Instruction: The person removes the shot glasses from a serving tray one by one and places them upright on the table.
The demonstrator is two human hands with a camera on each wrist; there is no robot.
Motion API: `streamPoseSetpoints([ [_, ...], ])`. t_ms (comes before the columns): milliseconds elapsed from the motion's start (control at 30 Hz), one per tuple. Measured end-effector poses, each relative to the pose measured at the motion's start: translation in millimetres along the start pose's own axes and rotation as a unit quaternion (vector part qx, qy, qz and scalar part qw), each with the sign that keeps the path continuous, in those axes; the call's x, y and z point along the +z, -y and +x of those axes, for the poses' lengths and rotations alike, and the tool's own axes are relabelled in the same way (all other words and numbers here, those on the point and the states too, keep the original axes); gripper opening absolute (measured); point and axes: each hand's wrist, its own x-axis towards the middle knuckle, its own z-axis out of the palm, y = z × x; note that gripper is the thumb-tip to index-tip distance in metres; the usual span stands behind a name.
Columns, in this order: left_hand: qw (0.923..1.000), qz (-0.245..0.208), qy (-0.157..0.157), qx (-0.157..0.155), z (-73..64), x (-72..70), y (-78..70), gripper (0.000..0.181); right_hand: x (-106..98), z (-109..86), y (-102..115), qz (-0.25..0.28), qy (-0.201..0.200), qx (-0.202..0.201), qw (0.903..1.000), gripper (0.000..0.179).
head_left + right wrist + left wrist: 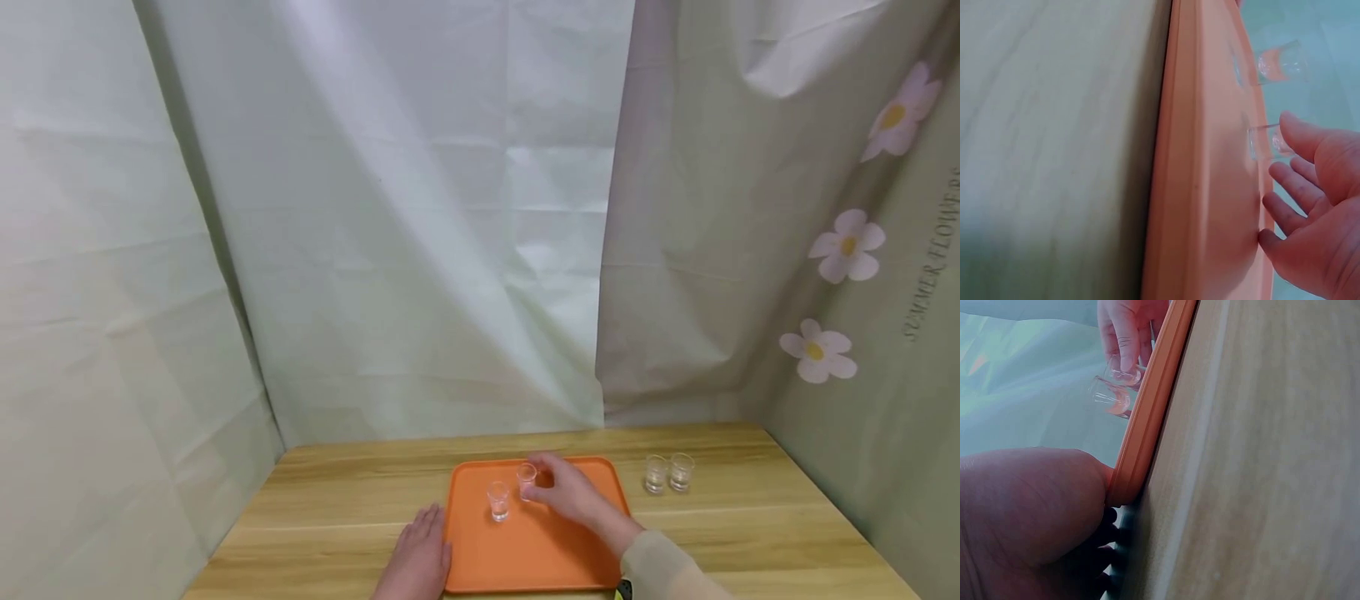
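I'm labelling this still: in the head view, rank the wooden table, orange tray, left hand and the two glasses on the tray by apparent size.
1. Wooden table
2. Orange tray
3. Left hand
4. Left tray glass and right tray glass: they look alike, so I leave them unranked.

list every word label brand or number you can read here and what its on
"SUMMER FLOWERS": printed, running upward, on the flowered curtain at the head view's right; small, the last letters at the picture's edge.
No other text can be made out; none shows on the glasses or orange tray.
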Motion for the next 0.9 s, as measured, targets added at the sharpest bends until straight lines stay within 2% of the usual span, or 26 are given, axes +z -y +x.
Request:
streamPoseSetpoints([
  [167,0.9999,-0.004,-0.007,0.012,-0.5,0.5,1.5,0.051,3.4,-1.0,3.5,-0.005,-0.008,0.006,0.9999,0.043],
  [400,0.9997,-0.002,-0.018,0.017,-0.2,3.2,6.9,0.053,5.9,1.3,3.8,0.006,0.005,0.025,0.9997,0.023],
  [533,0.9992,0.000,-0.027,0.029,-0.2,3.8,7.2,0.050,6.8,2.4,3.4,0.003,0.004,0.028,0.9996,0.019],
  [900,0.9994,-0.002,-0.023,0.025,0.6,3.0,3.0,0.049,7.6,2.0,2.3,-0.006,-0.006,0.038,0.9993,0.018],
])
